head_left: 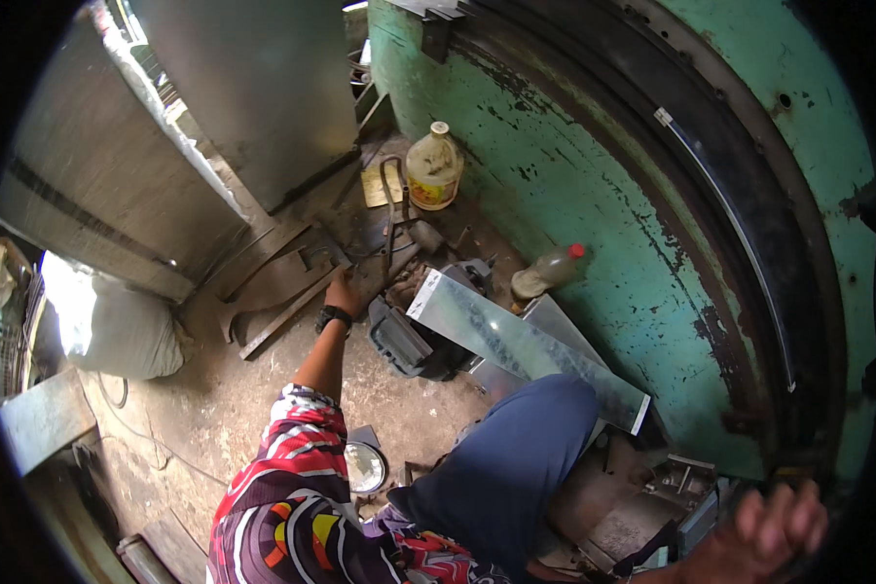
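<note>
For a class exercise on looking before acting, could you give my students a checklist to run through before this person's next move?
1. Left hand gloved: not ok; it is bare.
2. Left hand's grip on the metal bar: cannot tell; fingers partly hidden.
3. Right hand empty: cannot tell; blurred.
4. Plastic jug upright: ok.
5. Red-capped bottle upright: not ok; it tilts.

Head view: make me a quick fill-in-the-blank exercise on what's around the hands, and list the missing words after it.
1. The hand by the metal bar, with a dark wristband, is the person's ____ one.
2. The cap of the tilted bottle is ____.
3. The cloth over the bent knee is ____.
4. Between the bottle and the jug, the one higher in the picture is the ____.

Missing words: left; red; blue; jug.
</note>
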